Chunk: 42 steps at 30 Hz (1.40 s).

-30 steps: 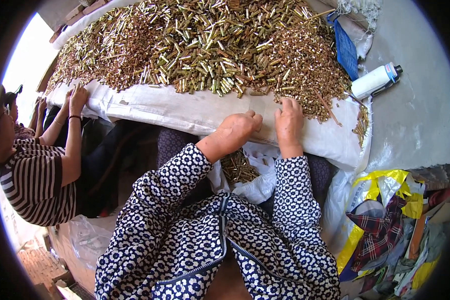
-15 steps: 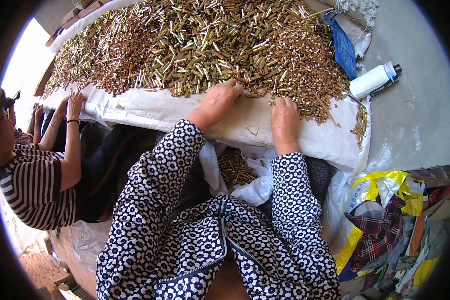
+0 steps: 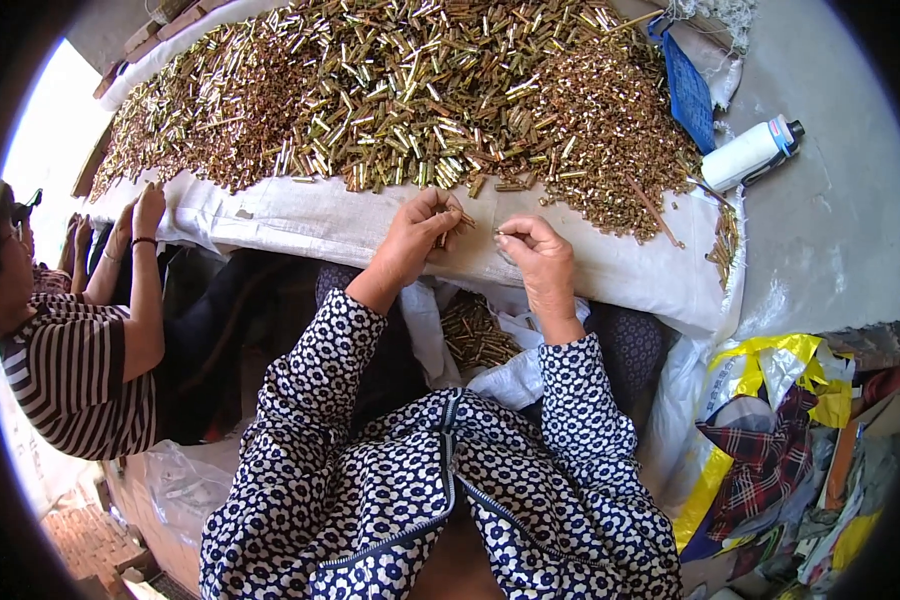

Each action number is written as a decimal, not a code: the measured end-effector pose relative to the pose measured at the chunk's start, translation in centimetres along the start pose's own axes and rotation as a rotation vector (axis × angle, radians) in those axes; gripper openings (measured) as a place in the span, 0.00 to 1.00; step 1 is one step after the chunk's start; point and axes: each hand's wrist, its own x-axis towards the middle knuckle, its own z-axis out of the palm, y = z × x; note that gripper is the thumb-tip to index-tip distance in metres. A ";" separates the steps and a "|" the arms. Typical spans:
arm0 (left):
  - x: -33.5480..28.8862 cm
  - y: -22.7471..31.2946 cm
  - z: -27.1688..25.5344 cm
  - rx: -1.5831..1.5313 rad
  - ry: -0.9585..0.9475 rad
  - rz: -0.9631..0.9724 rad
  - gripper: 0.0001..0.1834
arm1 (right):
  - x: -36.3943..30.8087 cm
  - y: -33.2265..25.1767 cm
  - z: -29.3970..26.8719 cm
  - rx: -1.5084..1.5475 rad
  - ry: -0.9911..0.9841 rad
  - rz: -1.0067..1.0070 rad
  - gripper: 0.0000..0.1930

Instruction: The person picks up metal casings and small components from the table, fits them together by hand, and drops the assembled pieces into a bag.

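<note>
A broad heap of brass-coloured metal tubes (image 3: 400,100) covers the white cloth-topped table. At its right side lies a pile of small coppery metal pieces (image 3: 610,130). My left hand (image 3: 418,236) is closed around a few metal tubes, whose ends stick out by the thumb and fingers. Opposite it, a short gap away, my right hand (image 3: 540,258) pinches a tiny metal piece between thumb and fingertips; its exact shape is too small to tell. Both hands are over the table's near edge. Below them, an opened white sack (image 3: 505,385) holds more metal tubes (image 3: 475,335).
A white bottle (image 3: 750,155) and a blue plastic piece (image 3: 688,85) lie at the right. A thin stick (image 3: 655,212) rests on the small pieces. Bags and cloths (image 3: 760,450) pile up at lower right. At left, a person in a striped shirt (image 3: 80,370) works at the table.
Both hands have drawn back from the heap toward me. My left hand now shows tubes in its grasp, and my right hand has lifted off the small pieces with fingertips pinched.
</note>
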 end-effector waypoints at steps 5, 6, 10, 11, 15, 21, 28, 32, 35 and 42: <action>-1.2 0.6 0.9 -0.209 -0.017 -0.083 0.03 | -0.9 -0.6 0.8 0.206 -0.025 0.168 0.07; -1.2 0.5 0.9 -0.233 -0.027 -0.079 0.04 | -1.0 -0.5 0.9 0.205 -0.026 0.167 0.07; -1.6 0.3 1.0 -0.315 -0.060 -0.089 0.04 | -1.3 -0.4 1.1 0.254 -0.020 0.172 0.06; -1.7 0.2 0.9 -0.314 -0.060 -0.089 0.04 | -1.4 -0.4 1.2 0.256 -0.017 0.158 0.06; -1.7 0.0 0.9 -0.333 -0.093 -0.073 0.04 | -1.5 -0.1 1.6 0.258 0.006 0.107 0.04; -1.7 0.0 1.4 -0.227 -0.086 -0.020 0.04 | -1.4 0.3 1.3 0.198 0.033 0.033 0.05; -1.2 -1.2 3.6 0.950 -0.090 0.559 0.05 | -0.5 0.2 -0.1 -0.747 -0.111 -0.241 0.09; -1.8 -0.8 4.4 1.104 -0.079 0.516 0.06 | 1.0 0.8 -1.9 -0.857 0.055 -0.310 0.08; -2.2 -0.8 4.2 1.091 -0.106 0.501 0.07 | 2.5 1.1 -2.8 -1.074 0.204 -0.362 0.13; -3.3 1.3 3.5 0.894 -0.208 0.433 0.11 | 3.2 0.9 -2.3 -1.269 0.055 -0.280 0.12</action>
